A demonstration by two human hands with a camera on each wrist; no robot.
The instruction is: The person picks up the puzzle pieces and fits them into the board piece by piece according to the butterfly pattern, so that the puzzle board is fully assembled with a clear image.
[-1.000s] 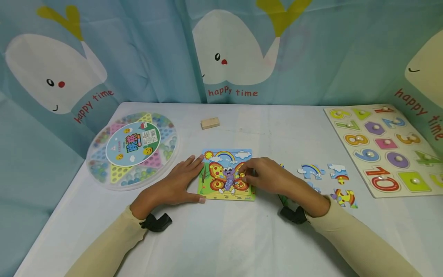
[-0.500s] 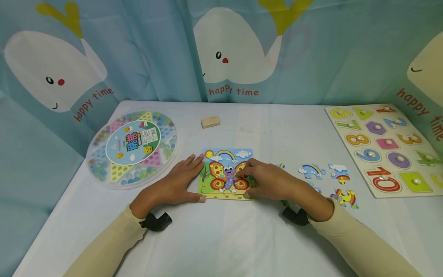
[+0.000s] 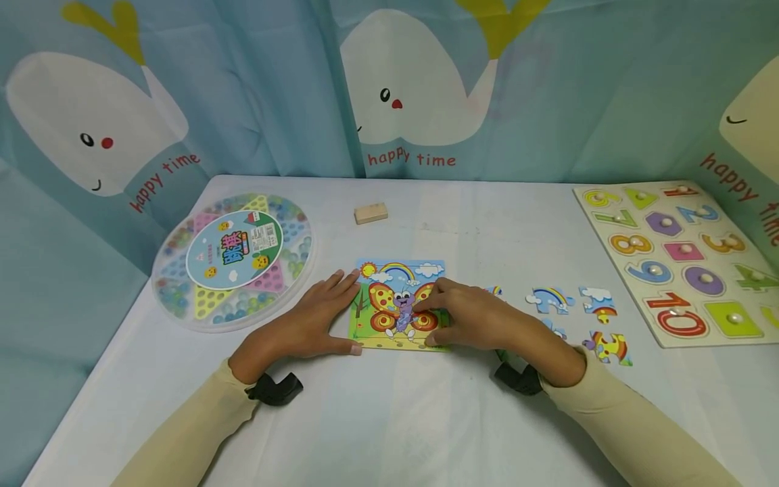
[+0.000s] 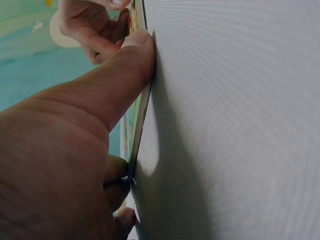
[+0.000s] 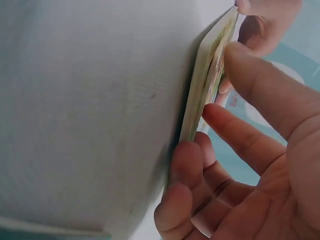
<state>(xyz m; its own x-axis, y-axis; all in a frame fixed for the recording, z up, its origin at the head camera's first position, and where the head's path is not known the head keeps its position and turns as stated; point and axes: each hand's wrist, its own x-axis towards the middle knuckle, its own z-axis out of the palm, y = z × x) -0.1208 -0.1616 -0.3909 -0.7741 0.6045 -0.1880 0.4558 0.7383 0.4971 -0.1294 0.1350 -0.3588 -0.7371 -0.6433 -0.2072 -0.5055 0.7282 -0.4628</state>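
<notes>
1. While the bare left hand (image 3: 310,319) lay spread, fingers straight and unclenched, its fingertips met the left edge of a thin, square picture puzzle printed with a red-and-yellow butterfly (image 3: 395,311), thumb right down at the near-left corner.
2. Across from it, the bare right hand (image 3: 465,314) pressed on the puzzle's right half, thumb and index finger set apart on the printed face: a light touch, no clench.
3. That puzzle sat flat around the middle of the white cloth-covered surface (image 3: 402,419), well apart from the far edge.
4. Off to its right lay a blue rainbow jigsaw piece (image 3: 550,300), a blue-and-white cloud piece (image 3: 598,302) and a yellow-and-red piece (image 3: 610,348).
5. Up toward the far-left corner, a round, clear marble board (image 3: 234,247); near the far edge, a small pale wooden block (image 3: 370,214).
6. And at the far-right corner, a big cream number board with colourful knobbed shapes (image 3: 718,341)!
</notes>
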